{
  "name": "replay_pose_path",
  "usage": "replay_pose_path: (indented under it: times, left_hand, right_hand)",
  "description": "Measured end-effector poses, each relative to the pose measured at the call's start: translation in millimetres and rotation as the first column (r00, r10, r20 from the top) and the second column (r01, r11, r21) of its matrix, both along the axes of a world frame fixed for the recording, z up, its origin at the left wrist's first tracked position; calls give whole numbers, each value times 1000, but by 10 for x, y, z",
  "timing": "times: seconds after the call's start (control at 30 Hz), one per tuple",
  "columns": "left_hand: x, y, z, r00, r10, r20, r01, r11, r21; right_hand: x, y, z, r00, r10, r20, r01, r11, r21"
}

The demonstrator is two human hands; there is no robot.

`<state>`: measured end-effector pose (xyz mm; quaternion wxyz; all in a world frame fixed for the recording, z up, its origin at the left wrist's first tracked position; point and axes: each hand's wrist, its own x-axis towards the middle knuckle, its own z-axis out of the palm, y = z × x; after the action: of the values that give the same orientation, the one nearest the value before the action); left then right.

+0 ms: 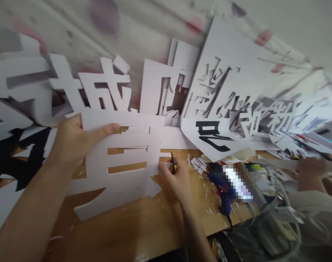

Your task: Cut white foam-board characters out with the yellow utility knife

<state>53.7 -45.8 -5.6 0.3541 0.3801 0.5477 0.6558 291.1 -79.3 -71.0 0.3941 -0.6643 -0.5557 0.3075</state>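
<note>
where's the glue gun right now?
In the head view the blue glue gun lies on the wooden table, right of centre, just right of the right hand with the craft knife, among paper scraps.

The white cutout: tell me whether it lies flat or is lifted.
Lifted: the left hand holds the cutout up by its top edge, its lower part reaching the table.
</note>
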Motion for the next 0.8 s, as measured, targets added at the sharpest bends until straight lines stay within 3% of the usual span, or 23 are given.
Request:
replay_pose_path:
  times: [0.07,0.23,0.57,0.8]
  left_hand:
    - [75,-83,100,993,70,-97,-70,998,4]
    - [182,-216,218,981,116,-156,-100,989,111]
    - [113,-219,136,914,223,-340,-167,968,186]
    - [119,-250,153,913,220,-343,-172,971,165]
  right_hand:
    - [-2,-25,50,1000,12,-11,-12,1000,1]
    - [7,-74,74,999,19,-36,-19,1000,-7]
    - [129,-142,6,994,104,-39,-103,994,27]
    - [104,-133,40,997,37,-61,-37,999,1]
